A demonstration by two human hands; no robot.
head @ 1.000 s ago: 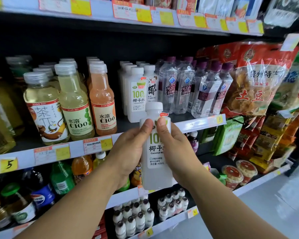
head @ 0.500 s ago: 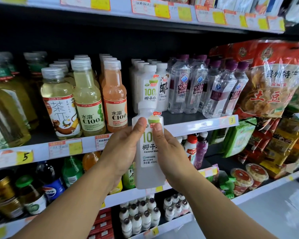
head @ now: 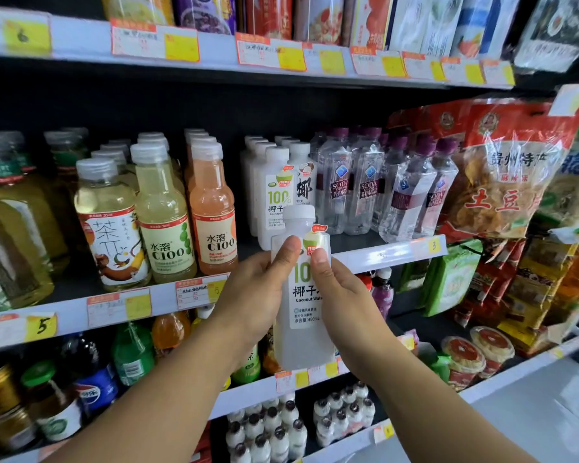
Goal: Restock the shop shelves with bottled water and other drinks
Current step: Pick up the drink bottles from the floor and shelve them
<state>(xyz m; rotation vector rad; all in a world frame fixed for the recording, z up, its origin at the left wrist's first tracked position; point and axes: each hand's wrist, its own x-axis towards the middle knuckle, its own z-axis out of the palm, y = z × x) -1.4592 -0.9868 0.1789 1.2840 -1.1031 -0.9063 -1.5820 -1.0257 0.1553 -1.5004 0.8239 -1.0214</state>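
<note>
So both hands are holding one coconut water bottle (head: pixel 303 295) upright, left hand (head: pixel 258 289) and right hand (head: pixel 345 305) with fingers clamped around its sides, thumbs pressing on the label. It's hanging just in front of and below the coconut water row (head: pixel 274 192) on the middle shelf (head: pixel 391 253), not shelved yet. That row is looking pretty full already, so I'm guessing the restock is going well but this bottle is still waiting to go in.

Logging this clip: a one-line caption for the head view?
Both hands, left and right, hold a coconut water bottle upright before the drinks shelf.
</note>
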